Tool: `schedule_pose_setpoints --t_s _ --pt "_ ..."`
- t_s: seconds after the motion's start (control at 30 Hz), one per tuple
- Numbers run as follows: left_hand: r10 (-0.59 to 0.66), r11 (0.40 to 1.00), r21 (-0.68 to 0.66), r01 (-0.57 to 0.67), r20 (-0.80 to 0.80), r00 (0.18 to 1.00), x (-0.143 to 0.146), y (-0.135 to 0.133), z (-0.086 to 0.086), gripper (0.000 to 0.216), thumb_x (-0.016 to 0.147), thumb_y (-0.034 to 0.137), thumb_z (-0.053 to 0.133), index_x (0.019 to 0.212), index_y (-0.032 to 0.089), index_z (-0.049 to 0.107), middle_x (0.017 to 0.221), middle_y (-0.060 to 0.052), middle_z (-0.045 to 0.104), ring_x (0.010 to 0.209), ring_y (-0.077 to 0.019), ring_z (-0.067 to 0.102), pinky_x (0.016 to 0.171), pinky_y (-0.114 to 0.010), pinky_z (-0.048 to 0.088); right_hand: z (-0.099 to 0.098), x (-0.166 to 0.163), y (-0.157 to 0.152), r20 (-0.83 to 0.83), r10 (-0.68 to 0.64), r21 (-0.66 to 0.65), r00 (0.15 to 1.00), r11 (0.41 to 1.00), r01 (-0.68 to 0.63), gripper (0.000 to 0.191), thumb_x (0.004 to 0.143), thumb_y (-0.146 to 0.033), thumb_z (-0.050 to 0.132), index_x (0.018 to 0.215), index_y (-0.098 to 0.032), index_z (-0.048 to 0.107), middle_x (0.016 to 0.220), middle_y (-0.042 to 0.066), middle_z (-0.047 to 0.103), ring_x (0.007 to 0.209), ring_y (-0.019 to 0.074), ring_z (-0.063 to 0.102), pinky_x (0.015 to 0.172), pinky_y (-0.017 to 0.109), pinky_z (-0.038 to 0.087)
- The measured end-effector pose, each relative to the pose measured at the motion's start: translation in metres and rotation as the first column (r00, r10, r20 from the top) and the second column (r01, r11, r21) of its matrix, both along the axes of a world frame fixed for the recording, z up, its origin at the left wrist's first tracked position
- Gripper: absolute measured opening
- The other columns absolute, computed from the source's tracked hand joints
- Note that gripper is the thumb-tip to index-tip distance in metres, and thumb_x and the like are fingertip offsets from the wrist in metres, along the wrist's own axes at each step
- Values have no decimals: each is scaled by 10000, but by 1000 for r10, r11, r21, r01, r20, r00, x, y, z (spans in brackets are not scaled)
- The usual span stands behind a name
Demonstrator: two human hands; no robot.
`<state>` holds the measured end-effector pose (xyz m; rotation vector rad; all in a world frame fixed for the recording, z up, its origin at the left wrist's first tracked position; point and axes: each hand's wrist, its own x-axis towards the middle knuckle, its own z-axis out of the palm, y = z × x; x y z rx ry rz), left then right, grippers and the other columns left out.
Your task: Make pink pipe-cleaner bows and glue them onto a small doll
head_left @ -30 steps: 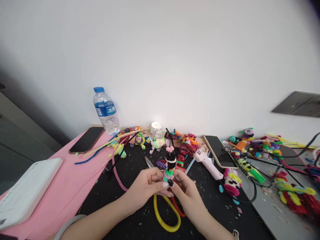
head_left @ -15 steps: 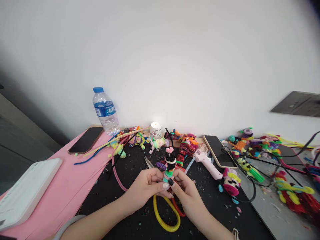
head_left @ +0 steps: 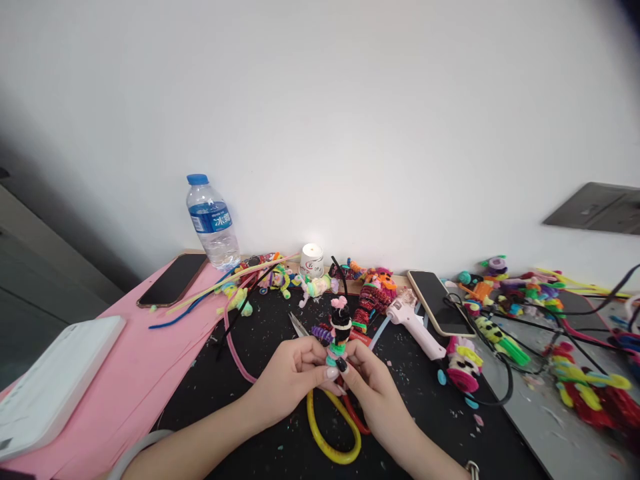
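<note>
Between my two hands stands a small pipe-cleaner doll with black hair, a pink tuft on top, a white headband and a green and teal body. My left hand is closed on its lower left side, thumb in front. From the right, my right hand pinches the same lower part, a dark-nailed thumb against it. Under the hands lie scissors with yellow and red handles; their blade points up to the left. A purple coiled pipe cleaner is just behind my left fingers.
A pink glue gun and a phone lie to the right, beside a heap of pipe-cleaner figures and black cables. At the back are a paper cup and a water bottle. Left are another phone and a white device.
Almost nothing differs. Both hands keep the doll in the same place, and the doll seems turned very slightly.
</note>
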<state>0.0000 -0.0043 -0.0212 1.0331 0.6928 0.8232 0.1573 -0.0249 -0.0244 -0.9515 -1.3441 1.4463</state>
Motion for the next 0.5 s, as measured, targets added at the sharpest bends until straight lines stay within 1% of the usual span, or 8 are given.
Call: schedule_pose_setpoints --t_s 0.1,0.2,0.27,0.33,0.4,0.43,0.5 --pt "3 1000 6 -3 -16 1000 0 0 0 163 735 220 677 767 114 559 723 -39 678 644 -156 667 655 -269 520 -1 0 0 3 -5 -2 1000 1000 5 125 870 -302 521 810 -193 536 694 -35 488 656 100 483 593 195 388" --pt "-1 1000 -9 1 -7 1000 -1 1 0 168 734 227 680 795 111 573 749 -48 684 654 -158 667 668 -278 523 0 0 2 1 -27 2 1000 1000 27 117 867 -303 523 815 -201 547 700 -33 511 655 103 498 601 198 406" --pt "-4 1000 -25 4 -1 1000 -2 2 1 185 742 237 675 849 111 591 783 -58 688 657 -157 667 678 -283 524 3 0 3 9 -23 19 1000 1000 23 101 862 -300 530 850 -205 564 743 -20 550 688 112 522 649 212 428" --pt "3 999 -46 -3 -2 1000 -4 4 3 208 762 255 655 911 117 609 830 -69 689 664 -150 665 679 -272 523 5 2 3 28 -7 25 1000 1000 7 131 858 -300 534 941 -209 576 841 10 593 764 134 551 686 230 445" --pt "30 996 -79 -29 10 999 -6 6 5 227 780 269 636 961 133 622 875 -71 685 687 -140 661 695 -261 519 7 3 3 45 -20 18 999 1000 19 208 857 -313 527 1033 -210 567 943 44 605 810 155 565 654 236 459" --pt "46 994 -98 -43 24 999 -6 7 6 228 782 271 634 971 142 629 895 -68 680 703 -135 657 710 -259 517 8 4 3 52 -44 14 998 999 43 233 857 -322 521 1056 -208 561 968 55 604 794 158 569 620 236 463" --pt "66 989 -137 -57 63 996 -8 9 7 228 779 262 641 980 156 639 917 -59 670 729 -125 644 740 -256 509 7 5 3 66 -103 12 993 995 102 243 856 -340 509 1049 -200 560 934 55 603 681 139 564 556 234 462"
